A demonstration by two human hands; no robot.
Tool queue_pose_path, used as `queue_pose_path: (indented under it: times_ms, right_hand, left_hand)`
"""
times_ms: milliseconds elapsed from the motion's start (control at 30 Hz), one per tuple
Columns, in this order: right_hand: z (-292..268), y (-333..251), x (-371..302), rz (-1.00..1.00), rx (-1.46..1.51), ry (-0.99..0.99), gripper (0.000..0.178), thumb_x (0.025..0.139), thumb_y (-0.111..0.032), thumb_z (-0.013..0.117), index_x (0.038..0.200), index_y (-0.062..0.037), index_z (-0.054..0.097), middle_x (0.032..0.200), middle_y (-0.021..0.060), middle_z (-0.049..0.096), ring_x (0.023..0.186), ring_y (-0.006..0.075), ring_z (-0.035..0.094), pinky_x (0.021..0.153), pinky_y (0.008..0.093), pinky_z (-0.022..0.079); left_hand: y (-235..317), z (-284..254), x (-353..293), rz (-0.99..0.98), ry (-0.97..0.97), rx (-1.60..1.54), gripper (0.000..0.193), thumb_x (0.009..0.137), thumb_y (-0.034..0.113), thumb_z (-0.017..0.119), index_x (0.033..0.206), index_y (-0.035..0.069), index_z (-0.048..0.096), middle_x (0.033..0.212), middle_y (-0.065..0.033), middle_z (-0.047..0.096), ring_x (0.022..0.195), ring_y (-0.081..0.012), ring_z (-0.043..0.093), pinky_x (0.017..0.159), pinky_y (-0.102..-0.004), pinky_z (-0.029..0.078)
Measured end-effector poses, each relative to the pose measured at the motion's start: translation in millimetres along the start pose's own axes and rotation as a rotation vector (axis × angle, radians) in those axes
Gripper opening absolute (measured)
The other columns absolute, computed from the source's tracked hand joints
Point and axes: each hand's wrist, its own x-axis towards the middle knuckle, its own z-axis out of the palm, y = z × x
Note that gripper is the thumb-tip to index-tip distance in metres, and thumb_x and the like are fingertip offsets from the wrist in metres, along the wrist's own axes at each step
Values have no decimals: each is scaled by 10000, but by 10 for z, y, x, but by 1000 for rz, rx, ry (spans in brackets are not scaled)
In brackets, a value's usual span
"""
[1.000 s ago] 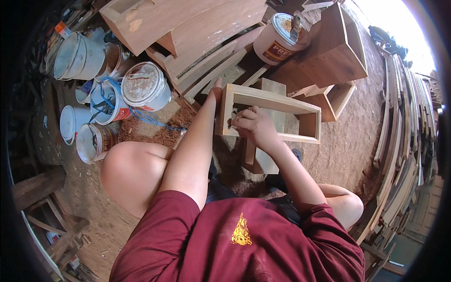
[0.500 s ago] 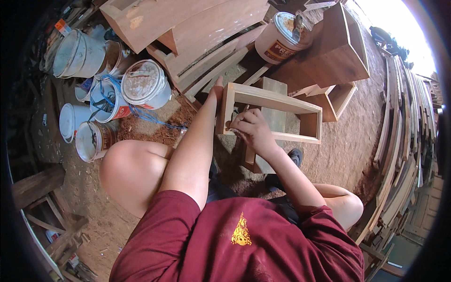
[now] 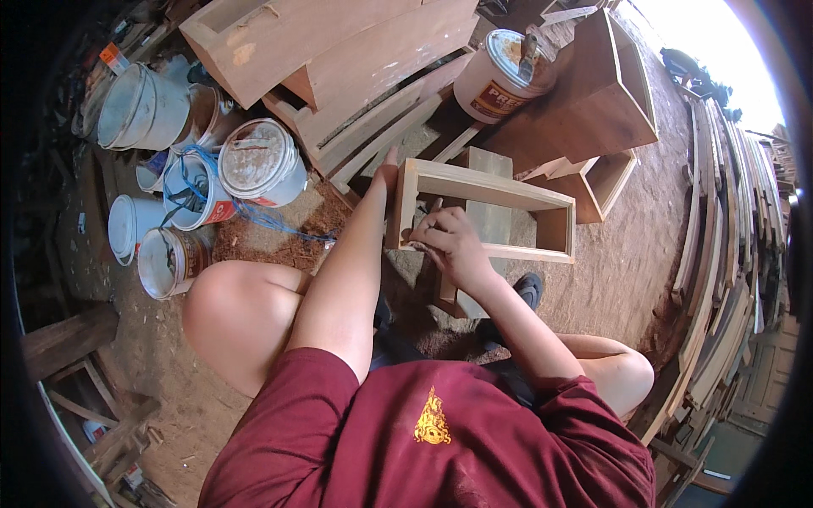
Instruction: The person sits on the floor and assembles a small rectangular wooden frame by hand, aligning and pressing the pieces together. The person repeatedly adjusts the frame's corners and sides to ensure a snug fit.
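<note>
A long, open rectangular wooden box frame (image 3: 495,182) of pale wood lies in front of me, across a block-like wooden piece (image 3: 489,162). At its left end my left hand (image 3: 387,175) holds the outer side, seen edge-on with most fingers hidden. My right hand (image 3: 450,241) is closed at the near left corner of the frame, fingers curled over the rim and inside. A small thing pokes out above those fingers, too hidden to name.
White buckets (image 3: 262,165) stand at the left beside a blue cord (image 3: 275,222) and reddish sawdust (image 3: 284,244). Ahead are large wooden cases (image 3: 339,63), a lidded bucket (image 3: 500,76) with a scraper-like tool on top, and more wooden boxes (image 3: 584,106). Long planks (image 3: 716,254) lie stacked at the right.
My right hand has shifted slightly left and down along the frame's left corner. The frame appears a little lower and further left, as does much of the scene. My left hand keeps its place on the frame.
</note>
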Motion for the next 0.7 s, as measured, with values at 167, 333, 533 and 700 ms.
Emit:
queue_pose_path:
  times_ms: [167,333,533,700]
  right_hand:
    - [-90,191,24,53,-77,-99,235,769,-70,740,998,-124,734,997,63,649,1001,315,560,890,417,474]
    - [-983,217,-118,85,-207,-35,186,797,-82,742,980,-114,721,988,79,664,972,318,547,882,435,460]
    - [-2519,683,-368,507,-508,-13,206,953,-240,596,923,-48,666,788,146,656,740,347,625,664,472,500]
    - [-3042,1173,-694,1227,110,-152,340,1019,-287,512,1166,-15,653,881,93,689,734,229,668,626,348,546]
  left_hand:
    - [-64,-301,45,32,120,62,1027,850,819,417,1215,-118,625,1223,-266,656,1184,-348,613,1006,-427,444]
    - [201,-176,-505,314,247,419,906,898,692,482,1304,-114,563,1321,-317,583,1289,-397,543,1074,-414,402]
    - [957,142,-1550,861,669,833,514,890,506,656,1136,55,645,1129,-219,683,1050,-395,652,929,-498,485]
    - [1216,1181,-2261,987,444,1143,570,827,519,727,1187,85,644,1175,-192,677,1145,-362,620,964,-503,469]
